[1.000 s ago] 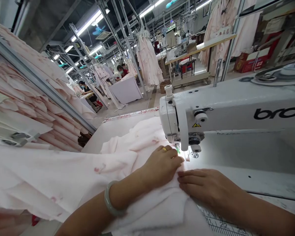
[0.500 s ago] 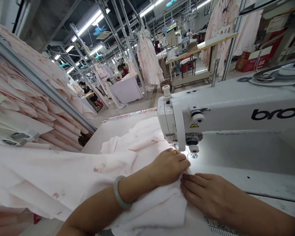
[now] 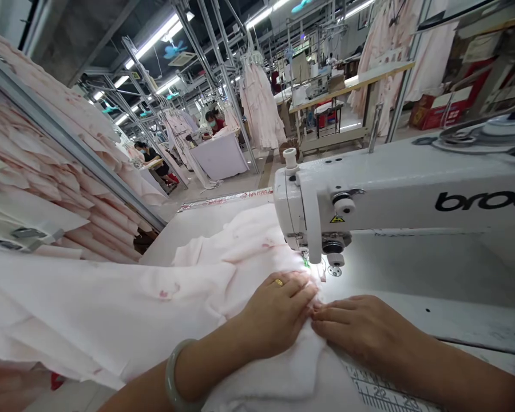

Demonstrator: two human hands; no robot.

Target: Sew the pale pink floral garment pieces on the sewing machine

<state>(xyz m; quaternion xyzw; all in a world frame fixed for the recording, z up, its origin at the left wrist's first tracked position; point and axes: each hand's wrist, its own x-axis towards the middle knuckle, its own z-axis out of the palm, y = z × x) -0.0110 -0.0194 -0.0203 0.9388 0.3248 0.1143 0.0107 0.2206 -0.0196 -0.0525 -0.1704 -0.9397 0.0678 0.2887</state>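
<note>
- One tall stack of pink cut pieces [image 3: 47,171] fills the left edge of the frame.
- Two seated people [image 3: 148,153] [image 3: 210,123] work at tables in the upper middle distance.
- One pale pink fabric [image 3: 154,297] spreads across the lower left, its edge reaching the needle at centre.
- One pale bracelet [image 3: 171,380] circles the left wrist, bottom centre.
- The left hand [image 3: 278,312], wearing one gold ring [image 3: 278,282], lies palm-down on the fabric, fingers loosely spread, gripping nothing.
- The right hand [image 3: 360,329] lies flat just beside it, fingers together, fingertips touching the left hand's.
- One printed ruler strip [image 3: 381,392] shows at the bottom edge.
- One white sewing machine [image 3: 390,194] spans the right half.
</note>
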